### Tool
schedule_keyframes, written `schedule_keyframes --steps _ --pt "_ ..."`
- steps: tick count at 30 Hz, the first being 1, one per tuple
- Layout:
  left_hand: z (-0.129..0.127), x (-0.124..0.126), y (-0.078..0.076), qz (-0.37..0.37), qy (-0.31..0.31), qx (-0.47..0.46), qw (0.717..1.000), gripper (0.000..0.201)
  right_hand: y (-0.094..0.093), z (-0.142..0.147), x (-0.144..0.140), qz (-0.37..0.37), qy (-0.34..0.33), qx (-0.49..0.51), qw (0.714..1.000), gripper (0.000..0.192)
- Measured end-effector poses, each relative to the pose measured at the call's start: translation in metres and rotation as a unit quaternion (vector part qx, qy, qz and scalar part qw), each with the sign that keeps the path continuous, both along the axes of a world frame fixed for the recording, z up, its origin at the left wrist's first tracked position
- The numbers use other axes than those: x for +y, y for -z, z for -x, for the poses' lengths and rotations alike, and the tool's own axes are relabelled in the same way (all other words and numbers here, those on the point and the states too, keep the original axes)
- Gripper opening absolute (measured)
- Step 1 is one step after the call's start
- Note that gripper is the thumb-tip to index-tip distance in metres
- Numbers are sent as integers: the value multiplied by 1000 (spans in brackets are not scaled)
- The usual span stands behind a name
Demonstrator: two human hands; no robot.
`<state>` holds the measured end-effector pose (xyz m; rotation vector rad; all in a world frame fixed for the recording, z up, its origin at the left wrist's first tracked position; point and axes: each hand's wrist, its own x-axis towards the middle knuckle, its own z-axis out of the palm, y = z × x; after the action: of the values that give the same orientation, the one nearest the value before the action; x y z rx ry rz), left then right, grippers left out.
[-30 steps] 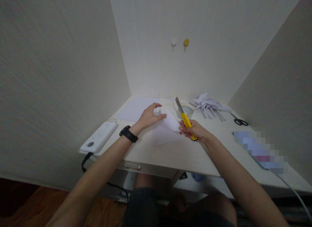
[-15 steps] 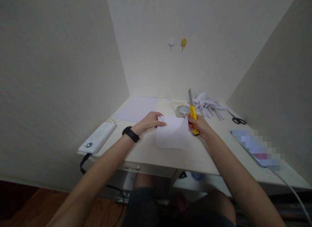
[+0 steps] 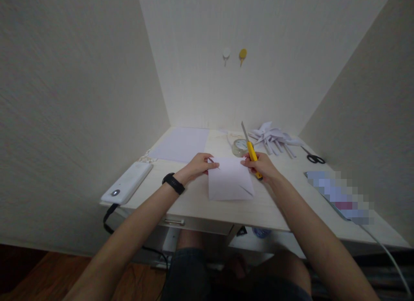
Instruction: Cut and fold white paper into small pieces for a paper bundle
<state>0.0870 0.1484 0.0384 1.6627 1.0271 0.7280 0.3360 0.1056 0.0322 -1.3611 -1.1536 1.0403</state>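
A small square of white paper lies low over the desk with slits near two of its corners. My left hand pinches its upper left corner between thumb and fingers. At the upper right corner, my right hand grips the paper's edge with thumb and fingertips. That same hand also holds a yellow utility knife, its blade extended and pointing up and away. Just behind the knife sits a roll of clear tape.
White folded-paper pinwheels are heaped at the back right, near black-handled scissors. A pixelated flat device with a cable lies at right. A larger paper sheet and a white box-like device are at left. Walls enclose the desk.
The paper's right side, lifted and curled before, now lies flatter, showing a slit at its lower right. My right hand and the knife have shifted slightly left, and the knife leans further left.
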Motion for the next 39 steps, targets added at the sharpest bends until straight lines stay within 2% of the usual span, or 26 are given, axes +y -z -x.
schedule_keyframes --steps 4,8,11,13,17,19,26,29,32,36,39 --pt "0 10 -4 -110 -1 54 992 37 -3 2 -2 -2 -17 -10 1000 46" --pt "-7 19 -26 -202 50 186 960 43 -2 2 -2 -13 -38 -49 998 45" --pt "-17 23 -44 -263 47 231 935 46 1 2 0 -31 -49 -81 995 42" --pt "-27 24 -50 -283 61 248 924 43 2 3 1 -39 -50 -91 994 42" --pt "-44 27 -51 -250 149 278 916 17 2 4 2 -56 -49 -91 993 45" --pt "-46 30 -48 -231 161 275 919 11 3 3 3 -58 -44 -94 993 45" --pt "-28 42 -25 -120 155 178 964 11 10 1 5 -59 -25 -203 977 32" --pt "-23 45 -12 -60 155 109 980 17 12 3 5 -86 3 -271 959 31" --pt "-22 45 -2 -18 145 46 988 21 14 8 3 -127 7 -281 951 29" --pt "-23 41 4 -11 133 8 991 20 15 14 0 -145 -19 -238 960 22" --pt "-25 37 7 -60 136 18 989 17 16 16 -1 -133 -63 -218 965 18"
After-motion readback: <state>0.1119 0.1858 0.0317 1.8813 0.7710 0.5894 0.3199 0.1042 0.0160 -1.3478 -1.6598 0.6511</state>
